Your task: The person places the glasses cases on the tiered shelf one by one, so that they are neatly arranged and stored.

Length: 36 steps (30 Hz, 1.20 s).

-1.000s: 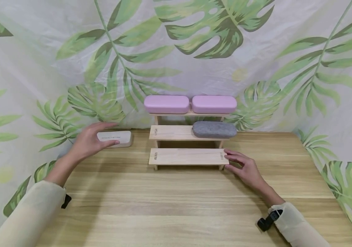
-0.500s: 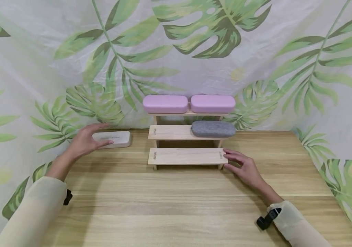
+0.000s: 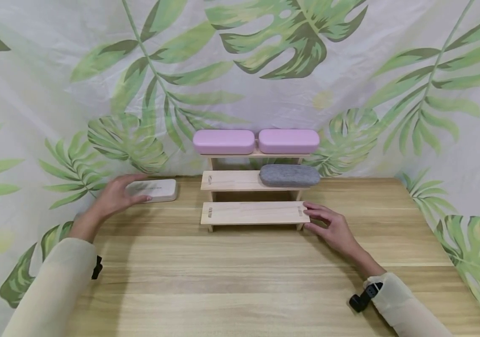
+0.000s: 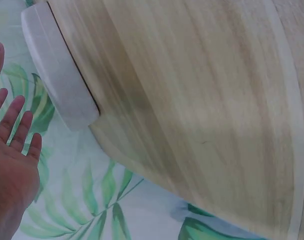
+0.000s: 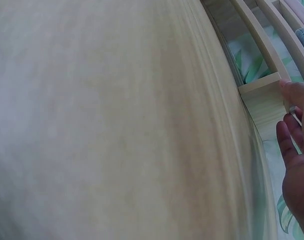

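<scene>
My left hand [image 3: 115, 199] is at the left end of a white, long glasses case [image 3: 159, 190] lying near the table's back edge. The thumb is along its front side and the fingers reach behind; in the left wrist view the hand [image 4: 14, 160], fingers spread, looks apart from the case [image 4: 59, 70]. A three-step wooden display rack [image 3: 254, 213] stands at centre. With thumb and fingers, my right hand [image 3: 334, 230] holds the right end of its lowest step; the right wrist view has the thumb at that step's front corner.
Two pink glasses cases [image 3: 224, 142] sit side by side on the top step. A grey felt-like case [image 3: 290, 175] lies on the right of the middle step. Leaf-patterned cloth [image 3: 265, 93] hangs behind the wooden table [image 3: 240, 281].
My left hand has shifted back to the left end of the white case, uncovering more of it, and sits slightly lower. The right hand stays on the rack. The view drifts slightly.
</scene>
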### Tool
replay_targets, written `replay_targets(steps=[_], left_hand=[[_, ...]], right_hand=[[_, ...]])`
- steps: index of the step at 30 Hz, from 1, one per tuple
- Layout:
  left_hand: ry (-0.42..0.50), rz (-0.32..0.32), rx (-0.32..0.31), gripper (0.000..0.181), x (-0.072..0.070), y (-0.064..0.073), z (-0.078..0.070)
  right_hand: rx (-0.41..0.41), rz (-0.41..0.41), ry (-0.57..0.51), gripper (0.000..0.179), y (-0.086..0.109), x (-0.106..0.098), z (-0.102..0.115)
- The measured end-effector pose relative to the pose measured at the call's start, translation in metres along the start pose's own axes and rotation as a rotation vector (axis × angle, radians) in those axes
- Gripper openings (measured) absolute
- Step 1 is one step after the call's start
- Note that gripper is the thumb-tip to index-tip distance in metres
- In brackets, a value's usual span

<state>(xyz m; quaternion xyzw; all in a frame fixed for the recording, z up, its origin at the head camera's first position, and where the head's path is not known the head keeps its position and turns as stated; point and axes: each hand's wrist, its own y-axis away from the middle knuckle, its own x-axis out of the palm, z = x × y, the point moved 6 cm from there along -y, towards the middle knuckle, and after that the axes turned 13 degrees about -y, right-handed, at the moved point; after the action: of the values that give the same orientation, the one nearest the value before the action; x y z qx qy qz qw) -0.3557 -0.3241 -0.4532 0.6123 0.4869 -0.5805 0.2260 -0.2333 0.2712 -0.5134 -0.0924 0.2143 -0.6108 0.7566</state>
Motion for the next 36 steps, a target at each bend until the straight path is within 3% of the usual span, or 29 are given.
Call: replay_targets(steps=[11,22,29,36], left_hand=[[-0.030,-0.037,0.046,0.070,0.012,-0.007,0.006],[-0.071,0.012,0.050,0.074,0.019,-0.010,0.015],[-0.069,0.076,-0.005,0.079,0.023,-0.013,0.020],[-0.151,0.099,0.002,0.079,0.027,-0.014,0.017]], right_hand=[[-0.019,-0.001,0.008,0.040,0.000,-0.001,0.000],[0.006,-0.001,-0.006,0.037,-0.002,0.006,0.019],[0.001,-0.008,-0.015,0.039,-0.001,0.002,0.004],[0.010,-0.003,-0.018,0.038,0.000,0.000,-0.001]])
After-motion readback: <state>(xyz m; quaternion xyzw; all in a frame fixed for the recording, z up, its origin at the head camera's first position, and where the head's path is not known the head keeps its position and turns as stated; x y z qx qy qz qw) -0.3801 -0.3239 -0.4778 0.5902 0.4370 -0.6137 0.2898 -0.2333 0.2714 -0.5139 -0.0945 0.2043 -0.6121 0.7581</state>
